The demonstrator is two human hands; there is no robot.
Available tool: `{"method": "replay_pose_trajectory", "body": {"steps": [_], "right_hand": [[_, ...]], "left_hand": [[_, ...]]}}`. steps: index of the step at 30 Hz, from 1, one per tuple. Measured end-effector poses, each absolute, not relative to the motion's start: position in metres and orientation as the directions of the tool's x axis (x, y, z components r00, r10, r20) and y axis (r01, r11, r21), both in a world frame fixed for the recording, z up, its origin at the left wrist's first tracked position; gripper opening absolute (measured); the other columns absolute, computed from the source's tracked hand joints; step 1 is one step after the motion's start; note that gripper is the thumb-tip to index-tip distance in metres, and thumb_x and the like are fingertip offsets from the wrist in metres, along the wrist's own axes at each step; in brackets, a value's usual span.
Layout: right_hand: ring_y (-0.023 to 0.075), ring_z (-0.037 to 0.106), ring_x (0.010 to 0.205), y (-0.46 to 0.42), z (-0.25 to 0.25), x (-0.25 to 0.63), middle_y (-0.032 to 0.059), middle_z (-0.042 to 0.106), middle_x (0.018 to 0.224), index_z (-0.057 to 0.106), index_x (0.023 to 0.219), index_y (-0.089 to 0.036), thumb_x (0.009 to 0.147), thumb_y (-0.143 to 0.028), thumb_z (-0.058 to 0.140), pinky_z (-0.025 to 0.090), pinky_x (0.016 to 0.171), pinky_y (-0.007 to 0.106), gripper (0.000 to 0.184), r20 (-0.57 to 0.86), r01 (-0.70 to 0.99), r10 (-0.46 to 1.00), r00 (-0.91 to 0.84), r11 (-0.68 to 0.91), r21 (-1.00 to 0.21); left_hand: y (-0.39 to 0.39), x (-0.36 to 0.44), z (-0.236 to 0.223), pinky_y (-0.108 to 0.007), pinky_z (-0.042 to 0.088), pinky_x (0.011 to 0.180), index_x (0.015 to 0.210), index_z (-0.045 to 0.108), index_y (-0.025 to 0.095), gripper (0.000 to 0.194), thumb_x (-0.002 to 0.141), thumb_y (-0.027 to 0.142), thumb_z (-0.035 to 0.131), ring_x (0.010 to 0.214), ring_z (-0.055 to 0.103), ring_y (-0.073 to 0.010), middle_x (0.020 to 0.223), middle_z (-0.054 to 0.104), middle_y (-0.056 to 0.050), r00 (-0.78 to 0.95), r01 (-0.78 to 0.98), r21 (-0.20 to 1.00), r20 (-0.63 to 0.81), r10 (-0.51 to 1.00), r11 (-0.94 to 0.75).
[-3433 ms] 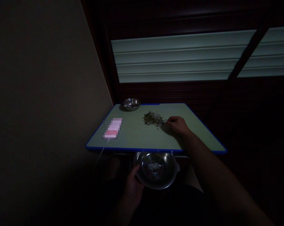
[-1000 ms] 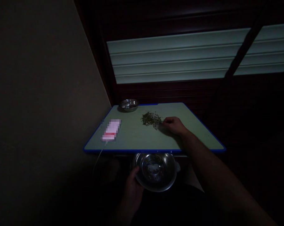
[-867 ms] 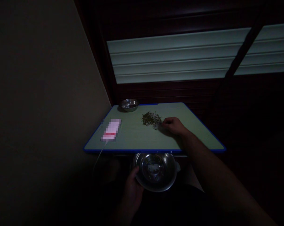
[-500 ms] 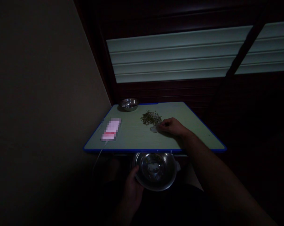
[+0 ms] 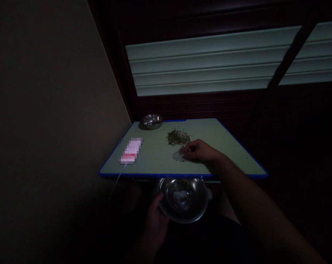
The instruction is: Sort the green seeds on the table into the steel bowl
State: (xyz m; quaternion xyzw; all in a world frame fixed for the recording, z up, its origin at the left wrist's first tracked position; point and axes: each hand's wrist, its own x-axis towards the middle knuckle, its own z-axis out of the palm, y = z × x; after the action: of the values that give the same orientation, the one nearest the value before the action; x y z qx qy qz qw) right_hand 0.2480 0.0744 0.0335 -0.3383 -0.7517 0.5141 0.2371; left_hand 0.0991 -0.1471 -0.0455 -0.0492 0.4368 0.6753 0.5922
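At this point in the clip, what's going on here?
A person's right hand holds a small, pale, see-through piece low over the table, on the near side of a scattered pile of greenish bits. The left hand grips a large metal bowl at the table's near edge. A smaller metal bowl and a phone rest on the tabletop.

There are two hands [image 5: 156, 220] [image 5: 201, 151], two bowls [image 5: 153, 126] [image 5: 194, 215], one table [image 5: 152, 163], one phone [image 5: 131, 150], one cable [image 5: 118, 178], one grain pile [image 5: 178, 138] and one clear piece [image 5: 178, 155].

The near bowl [image 5: 198, 200] and far bowl [image 5: 154, 126] look shiny metal, the tabletop [image 5: 152, 159] smooth.
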Motion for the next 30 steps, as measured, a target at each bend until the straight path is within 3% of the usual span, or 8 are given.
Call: {"method": "replay_pose_trajectory", "body": {"steps": [9, 19, 30], "right_hand": [[0.0066, 0.044, 0.052, 0.068, 0.037, 0.243, -0.0049, 0.053, 0.058, 0.073, 0.083, -0.010, 0.058, -0.032, 0.081, 0.036, 0.050, 0.022, 0.034, -0.035, 0.269, 0.674, -0.738, 0.246, -0.931], [0.0064, 0.047, 0.051, 0.063, 0.039, 0.241, -0.0030, 0.060, 0.061, 0.074, 0.086, -0.010, 0.061, -0.030, 0.082, 0.037, 0.049, 0.021, 0.034, -0.076, 0.277, 0.573, -0.816, 0.273, -0.921], [0.0063, 0.051, 0.043, 0.058, 0.038, 0.240, -0.0040, 0.061, 0.058, 0.072, 0.086, -0.013, 0.062, -0.030, 0.082, 0.036, 0.041, 0.018, 0.031, -0.182, 0.310, 0.508, -0.842, 0.180, -0.933]], "left_hand": [[-0.148, 0.098, -0.046, -0.039, 0.056, 0.092, 0.108, 0.069, 0.012, 0.023, 0.088, 0.020, 0.059, 0.091, 0.074, -0.0223, 0.087, 0.080, -0.007, -0.296, -0.844, 0.530, -0.588, 0.753, 0.082], [-0.149, 0.100, -0.046, -0.039, 0.056, 0.092, 0.110, 0.069, 0.013, 0.026, 0.087, 0.020, 0.058, 0.095, 0.073, -0.0242, 0.089, 0.080, -0.007, -0.286, -0.840, 0.536, -0.574, 0.767, 0.088], [-0.146, 0.101, -0.046, -0.039, 0.055, 0.093, 0.109, 0.069, 0.013, 0.026, 0.087, 0.023, 0.059, 0.103, 0.071, -0.0260, 0.092, 0.079, -0.008, -0.272, -0.842, 0.532, -0.555, 0.786, 0.084]]}}
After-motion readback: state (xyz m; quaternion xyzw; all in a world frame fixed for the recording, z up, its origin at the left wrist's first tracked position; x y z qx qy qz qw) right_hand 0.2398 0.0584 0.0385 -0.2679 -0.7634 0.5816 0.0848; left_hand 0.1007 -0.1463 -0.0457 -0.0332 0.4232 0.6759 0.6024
